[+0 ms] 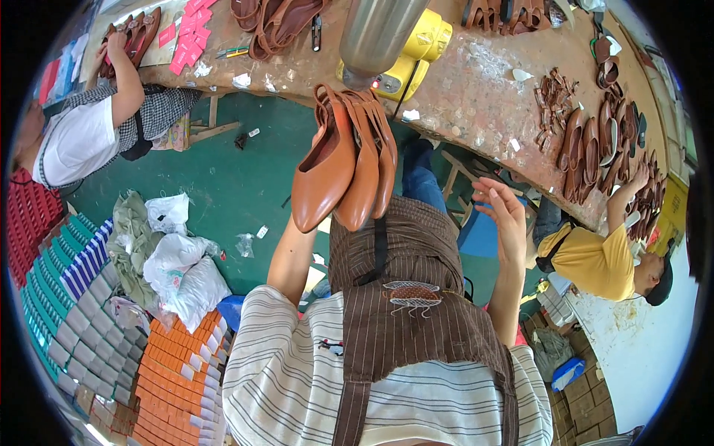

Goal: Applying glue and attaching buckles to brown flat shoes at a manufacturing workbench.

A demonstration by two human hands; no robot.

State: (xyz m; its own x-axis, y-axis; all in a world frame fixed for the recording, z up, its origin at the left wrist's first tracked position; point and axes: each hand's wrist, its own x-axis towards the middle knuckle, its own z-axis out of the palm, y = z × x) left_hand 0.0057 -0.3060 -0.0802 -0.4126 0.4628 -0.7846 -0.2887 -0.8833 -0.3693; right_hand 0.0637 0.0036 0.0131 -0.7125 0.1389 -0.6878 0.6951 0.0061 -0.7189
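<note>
My left hand [302, 230] is raised and holds a bunch of tan pointed flat shoes [338, 167] with their toes hanging down; the fingers are hidden behind the shoes. My right hand [504, 215] is lifted at the right, empty, with its fingers spread, apart from the shoes. Both hands are in front of a long worn workbench [476, 97]. A metal cylinder [375, 33] and a yellow machine [424, 44] stand on the bench just beyond the shoes. I wear a striped shirt and a brown striped apron [416, 297].
Brown shoes [591, 145] and leather straps [550, 93] lie along the bench. A person in a white shirt [78, 141] works at the left, another in a yellow shirt [595, 260] at the right. Stacked orange boxes [178, 379], grey boxes [89, 312] and white bags [182, 271] sit on the green floor.
</note>
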